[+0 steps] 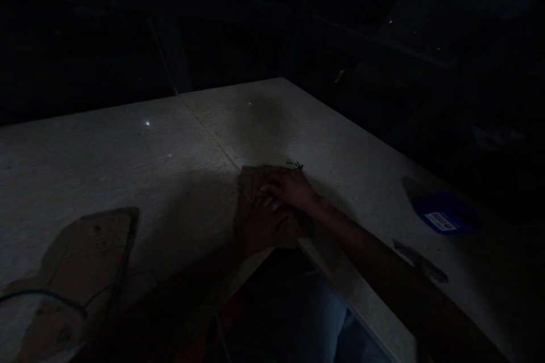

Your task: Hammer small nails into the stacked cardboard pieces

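Both hands are close together over a brown flat piece (247, 184), which lies at the inner corner of the pale tabletop. My left hand (261, 224) rests on its near part, with fingers curled in toward the other hand. Across the far part lies my right hand (293, 188), its fingers bent and pointing left; there is a ring on a finger where the hands meet. The dim light hides what the fingertips hold, if anything. Several dark thin nails or screws (298, 166) lie just beyond my right knuckles.
A brown irregular sheet (91, 244) lies at left with a dark cable (46, 295) over it. On the right are a blue container (447, 214) with a label and a flat metal-looking tool (419, 261). The tabletop (191, 142) has a seam; surroundings are very dark.
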